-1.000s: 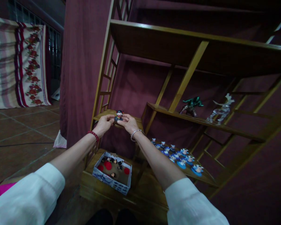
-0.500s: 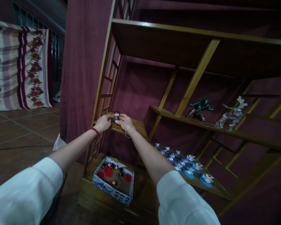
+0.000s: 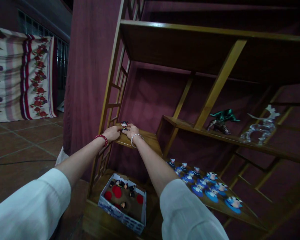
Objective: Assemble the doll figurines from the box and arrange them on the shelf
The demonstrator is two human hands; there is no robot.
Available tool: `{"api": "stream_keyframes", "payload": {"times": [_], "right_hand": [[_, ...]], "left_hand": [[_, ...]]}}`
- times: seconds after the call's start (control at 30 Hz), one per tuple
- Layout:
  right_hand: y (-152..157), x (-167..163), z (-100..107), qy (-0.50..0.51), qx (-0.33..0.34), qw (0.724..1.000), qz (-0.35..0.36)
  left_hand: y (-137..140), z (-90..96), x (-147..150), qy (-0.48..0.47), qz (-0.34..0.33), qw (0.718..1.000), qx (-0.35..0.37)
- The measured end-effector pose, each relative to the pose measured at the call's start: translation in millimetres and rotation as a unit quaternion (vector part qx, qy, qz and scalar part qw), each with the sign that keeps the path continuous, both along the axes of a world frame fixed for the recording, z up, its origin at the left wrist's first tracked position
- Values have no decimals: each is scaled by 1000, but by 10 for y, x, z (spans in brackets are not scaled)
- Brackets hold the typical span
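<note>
A small black-haired figurine (image 3: 124, 124) stands upright at the left end of a short wooden shelf (image 3: 150, 141). From the left, my left hand (image 3: 112, 133) has its fingers closed against the figurine's side and lower part. My right hand (image 3: 132, 130) grips it from the opposite side, thumb near the base. The fingertips partly cover the base. Below, an open cardboard box (image 3: 120, 216) holds several similar little figurines and flat red discs (image 3: 117, 191).
Several blue-based figurines (image 3: 201, 182) stand on a lower shelf at right. A green figure (image 3: 225, 120) and a clear deer ornament (image 3: 261, 126) sit on a middle shelf. The lattice side frame (image 3: 117, 85) rises close to my left hand. A floral cloth (image 3: 37, 76) hangs far left.
Both hands have shifted slightly inward and back on the shelf with the figurine, staying on its two sides. The camera view has turned a little, moving the shelves right and down.
</note>
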State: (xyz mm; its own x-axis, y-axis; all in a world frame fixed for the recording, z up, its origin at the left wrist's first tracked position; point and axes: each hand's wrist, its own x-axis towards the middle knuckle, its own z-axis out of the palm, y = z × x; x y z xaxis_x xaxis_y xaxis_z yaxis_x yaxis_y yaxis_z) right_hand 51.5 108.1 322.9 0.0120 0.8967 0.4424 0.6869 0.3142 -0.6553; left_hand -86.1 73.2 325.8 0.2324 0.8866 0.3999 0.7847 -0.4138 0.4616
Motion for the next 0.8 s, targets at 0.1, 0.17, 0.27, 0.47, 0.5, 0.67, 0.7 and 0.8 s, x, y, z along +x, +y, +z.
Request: {"api": "stream_keyframes", "payload": {"times": [0.1, 0.17, 0.27, 0.47, 0.5, 0.67, 0.7, 0.8], "right_hand": [[68, -13, 0, -23, -10, 999, -25], [107, -25, -3, -27, -15, 999, -32], [152, -38, -4, -37, -13, 999, -37], [209, -38, 2, -66, -14, 996, -51], [216, -40, 2, -68, -16, 996, -52], [238, -56, 8, -79, -33, 995, -57], [242, -59, 9, -80, -34, 995, -56], [262, -65, -2, -82, -33, 995, -55]], "left_hand": [[44, 10, 23, 37, -6, 999, -12], [76, 12, 38, 59, 2, 998, -11], [131, 6, 55, 93, 15, 996, 0], [226, -28, 72, 109, 41, 993, 3], [234, -32, 72, 108, 48, 993, -1], [239, -33, 77, 117, 57, 991, -2], [234, -31, 79, 122, 55, 991, -2], [215, -26, 89, 133, 55, 990, 1]]}}
